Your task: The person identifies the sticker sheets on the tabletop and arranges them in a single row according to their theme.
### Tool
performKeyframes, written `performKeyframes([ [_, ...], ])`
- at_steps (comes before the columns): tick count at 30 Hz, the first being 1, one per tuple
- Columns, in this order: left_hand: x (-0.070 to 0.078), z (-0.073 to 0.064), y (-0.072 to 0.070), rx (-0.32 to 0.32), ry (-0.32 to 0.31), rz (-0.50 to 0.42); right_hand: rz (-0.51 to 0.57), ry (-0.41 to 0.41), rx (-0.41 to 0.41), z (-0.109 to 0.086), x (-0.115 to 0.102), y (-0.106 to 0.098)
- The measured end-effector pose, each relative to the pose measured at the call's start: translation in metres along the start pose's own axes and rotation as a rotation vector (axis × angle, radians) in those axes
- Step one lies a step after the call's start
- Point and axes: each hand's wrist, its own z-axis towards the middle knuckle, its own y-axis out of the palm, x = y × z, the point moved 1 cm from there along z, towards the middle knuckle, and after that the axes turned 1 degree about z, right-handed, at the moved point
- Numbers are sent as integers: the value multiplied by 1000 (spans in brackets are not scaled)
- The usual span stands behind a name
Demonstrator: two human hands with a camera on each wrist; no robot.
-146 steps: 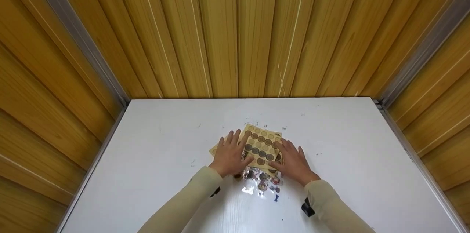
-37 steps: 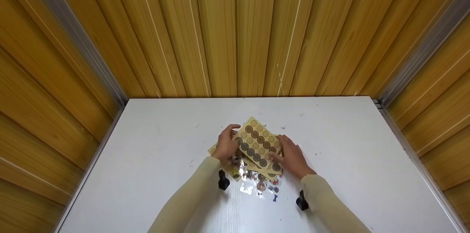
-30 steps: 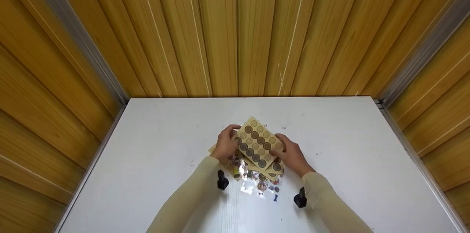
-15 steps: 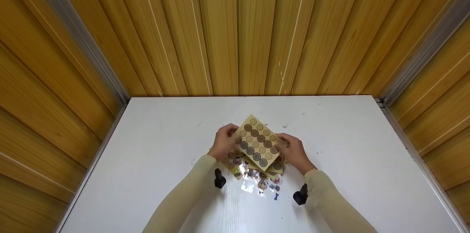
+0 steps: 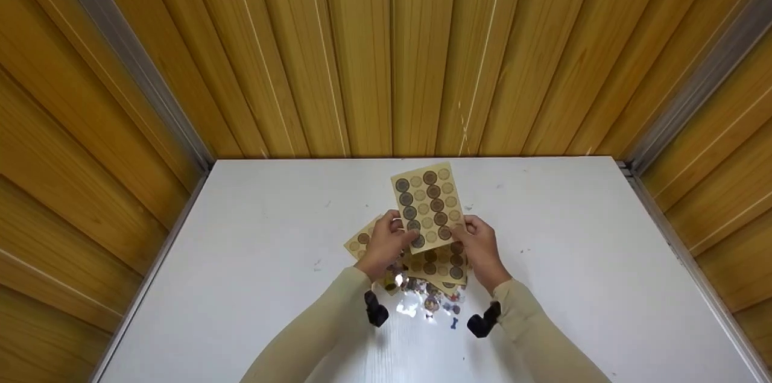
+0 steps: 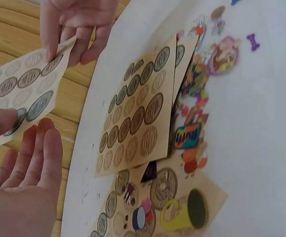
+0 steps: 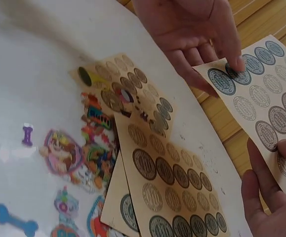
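Between both hands a tan sticker sheet (image 5: 427,205) with rows of round stamp-like stickers is held up above the table. My left hand (image 5: 386,244) pinches its lower left edge, thumb on the printed face and fingers behind. At the lower right edge my right hand (image 5: 480,248) pinches it the same way. More sticker sheets (image 6: 133,106) of the same kind lie below, overlapping. Another sheet (image 7: 128,81) lies to the left, partly under clear plastic with cartoon stickers (image 7: 63,153), among them a yellow cup and a blue bone. The hands hide part of the pile in the head view.
The white table (image 5: 271,238) carries small dark marks around the pile. Wood-patterned panels (image 5: 362,57) rise at the back and both sides, with grey metal posts at the corners. A black wrist camera (image 5: 375,309) hangs under each sleeve.
The top sticker sheet, earlier lying tilted on the pile under flat hands, has been gripped by both hands, lifted, turned more upright and moved away from the body. The sheets beneath are now uncovered.
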Motion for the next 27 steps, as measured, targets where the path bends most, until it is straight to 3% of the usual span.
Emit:
performKeyframes([
  [4,2,-3,4,5,16,-5,42,12,-1,-3,-2,7],
  [10,3,-6,-1,11,37,22,79,27,-31,-6,-1,11],
  [15,4,-7,-6,-76,54,85,146,20,-47,-4,-6,8],
  [21,7,-9,-11,-154,-13,216,129,9,-43,-1,-11,3],
  [24,7,-9,-12,-152,-25,209,138,24,-35,0,-12,2],
  [27,7,-11,-12,-100,8,149,125,16,-5,0,-13,2],
])
